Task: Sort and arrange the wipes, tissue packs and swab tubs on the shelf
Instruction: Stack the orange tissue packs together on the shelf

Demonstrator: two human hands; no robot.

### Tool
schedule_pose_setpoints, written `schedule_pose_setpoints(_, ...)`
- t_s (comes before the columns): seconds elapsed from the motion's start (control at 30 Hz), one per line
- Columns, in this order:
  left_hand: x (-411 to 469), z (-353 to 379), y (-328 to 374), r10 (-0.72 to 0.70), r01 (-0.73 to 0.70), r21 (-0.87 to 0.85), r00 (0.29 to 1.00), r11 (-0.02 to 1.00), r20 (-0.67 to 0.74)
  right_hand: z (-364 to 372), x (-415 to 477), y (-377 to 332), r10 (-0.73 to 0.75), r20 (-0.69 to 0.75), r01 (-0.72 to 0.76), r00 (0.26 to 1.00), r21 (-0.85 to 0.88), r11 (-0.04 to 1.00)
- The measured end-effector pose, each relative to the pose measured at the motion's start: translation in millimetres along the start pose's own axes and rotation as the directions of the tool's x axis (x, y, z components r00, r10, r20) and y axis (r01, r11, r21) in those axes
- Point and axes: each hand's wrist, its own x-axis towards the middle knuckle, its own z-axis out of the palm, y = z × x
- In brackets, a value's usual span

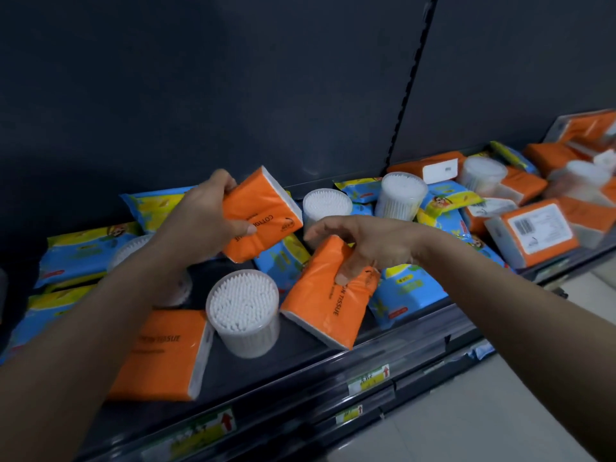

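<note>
- On the left of the shelf (416, 338), blue-and-yellow wipes packs (83, 251) lie overlapping at odd angles. None of them is lined up.
- The front tissue pack (160, 355) lies flat near the shelf's front edge. Just beside it stands the front swab tub (243, 311), a clear tub, upright and full of white tips.
- The left hand (203, 225) grasps the raised tissue pack (263, 215) by one end, with the thumb on its printed face. It holds the pack tilted above the clutter.
- The tissue packs have a glossy orange wrap with dark lettering and white ends, and they look soft and slightly puffy.
- The right hand (363, 245) curls its fingers over the upper end of the lower tissue pack (326, 295). This pack slants down toward the front rail, across some wipes. I cannot tell whether it is lifted clear.
- Behind the hands, the back swab tubs (403, 195) stand among more wipes.
- At the far right is a mixed heap (533, 231) of orange packs, wipes and tubs, partly blurred.
- The sorting looks barely begun. The three kinds are mixed along the whole shelf, and it seems only the orange packs are being gathered. Grouping and straightening are left to do.
</note>
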Motion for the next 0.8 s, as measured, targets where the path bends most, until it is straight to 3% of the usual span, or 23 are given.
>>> schedule_pose_setpoints(0.2, 11, -7, 35, 0.049, -0.048, 0.009, 0.999, 0.999, -0.018, -36, -31, -2, -0.057, -0.214, 0.084, 0.975, 0.122, 0.989)
schedule_pose_setpoints(0.4, 19, 3, 95, 0.133, -0.128, 0.071, 0.989, 0.989, -0.070, -90, -76, 36, -0.101, -0.487, 0.182, 0.867, 0.121, 0.976)
schedule_pose_setpoints(0.6, 26, 62, 181, 0.179, -0.176, 0.119, 0.984, 0.977, -0.011, -139, -148, 107, -0.090, -0.631, 0.188, 0.771, 0.089, 0.978)
schedule_pose_setpoints(0.8, 33, 140, 283, 0.243, -0.252, 0.140, 0.967, 0.957, 0.077, -177, -235, 181, -0.048, -0.725, 0.082, 0.687, 0.011, 0.997)
